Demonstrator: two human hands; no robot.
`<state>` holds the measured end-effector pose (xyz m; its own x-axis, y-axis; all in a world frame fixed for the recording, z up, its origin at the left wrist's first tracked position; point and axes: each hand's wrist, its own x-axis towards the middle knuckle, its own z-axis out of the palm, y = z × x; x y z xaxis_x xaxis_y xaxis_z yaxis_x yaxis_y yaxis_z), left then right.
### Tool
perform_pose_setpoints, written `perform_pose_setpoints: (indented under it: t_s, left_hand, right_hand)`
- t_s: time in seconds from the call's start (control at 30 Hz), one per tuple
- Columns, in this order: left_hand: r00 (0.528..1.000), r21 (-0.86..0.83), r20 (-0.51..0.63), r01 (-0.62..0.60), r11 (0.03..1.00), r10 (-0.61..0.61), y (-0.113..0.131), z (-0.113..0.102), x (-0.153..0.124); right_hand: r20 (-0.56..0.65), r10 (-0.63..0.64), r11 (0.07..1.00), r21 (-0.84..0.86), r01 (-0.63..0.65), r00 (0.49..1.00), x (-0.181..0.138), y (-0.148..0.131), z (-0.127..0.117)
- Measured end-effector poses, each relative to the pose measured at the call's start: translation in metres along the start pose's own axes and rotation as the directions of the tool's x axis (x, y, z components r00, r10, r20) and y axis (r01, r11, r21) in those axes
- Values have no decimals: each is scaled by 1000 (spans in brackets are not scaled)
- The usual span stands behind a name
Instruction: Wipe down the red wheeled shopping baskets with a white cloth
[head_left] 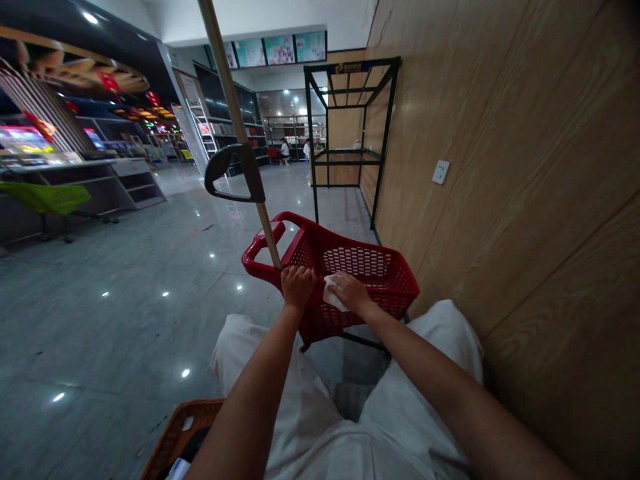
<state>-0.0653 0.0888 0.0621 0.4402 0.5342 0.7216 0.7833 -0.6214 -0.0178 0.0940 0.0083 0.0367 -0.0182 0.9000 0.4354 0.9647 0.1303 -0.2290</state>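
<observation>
White cloth point(332, 294) under right grip point(349, 291), against cart point(320, 323)

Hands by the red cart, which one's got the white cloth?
The right hand holds the white cloth at the red cart; the left hand, on the cart's edge, has none.

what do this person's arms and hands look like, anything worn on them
The left arm and right arm are bare, with no sleeve, watch or bracelet showing. The left hand and right hand are ungloved; rings cannot be ruled out. The person wears white fabric trousers.
</observation>
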Motion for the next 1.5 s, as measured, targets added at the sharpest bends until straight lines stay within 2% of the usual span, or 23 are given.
perform_pose_setpoints:
  t_s: [0.1,0.17,0.27,0.37,0.47,0.53,0.63,0.7,0.77,0.83,0.9,1.0,1.07,1.13,1.3,1.37,1.43,1.5]
  left_hand:
    - [999,21,36,-37,999,36,-4,-1,2]
    - [996,9,61,-58,998,58,-6,-3,2]
    - [995,-39,79,-58,998,61,-8,-4,2]
    - [996,-66,75,-41,997,46,-8,-3,2]
    - [998,-54,53,-21,998,24,-5,0,3]
    - [999,-45,50,-8,999,11,-4,1,4]
    - [998,-42,63,6,999,-4,-3,1,5]
    - [997,-46,71,5,999,-2,-3,-1,5]
    - [998,-49,69,-11,999,14,-4,-2,5]
    - [998,-40,51,-35,999,37,-5,-3,4]
    - [998,-24,31,-55,998,56,-6,-2,3]
    - [999,-20,11,-50,999,50,-5,1,3]
    - [999,-23,-4,-33,999,33,-3,3,3]
    - [1000,-21,-17,-20,1000,19,-2,5,3]
    - [1000,-14,-4,-4,1000,4,0,3,4]
    - [1000,-26,19,-3,1000,4,-1,0,5]
    - [999,-37,40,-13,999,14,-2,-2,4]
    - [998,-48,52,-22,999,24,-2,-2,3]
  right_hand:
    - [-9,-25,999,30,25,1000,25,-29,7]
    - [-7,-39,998,44,39,999,26,-29,7]
    - [9,-42,998,49,42,999,4,-3,0]
    - [17,14,1000,6,-14,1000,-27,33,-11]
    - [17,50,998,-47,-49,999,-38,46,-17]
    - [17,30,999,-41,-30,999,-28,35,-15]
    - [-1,-14,1000,6,14,1000,2,-1,-4]
    - [-18,-5,1000,24,5,1000,20,-26,2]
    - [-24,10,999,35,-9,1000,29,-38,6]
    - [-19,4,999,43,-3,1000,25,-32,6]
    - [-4,-4,999,39,4,1000,9,-13,4]
    - [-8,52,999,-14,-53,999,-19,21,-4]
    - [-7,90,994,-58,-91,996,-29,32,-8]
    - [12,100,991,-87,-98,995,-26,27,-9]
    - [17,78,995,-63,-76,997,17,-26,2]
    - [0,84,996,-39,-83,997,27,-39,6]
    - [-5,66,998,-17,-66,998,26,-37,7]
    - [5,36,999,-7,-36,999,14,-20,6]
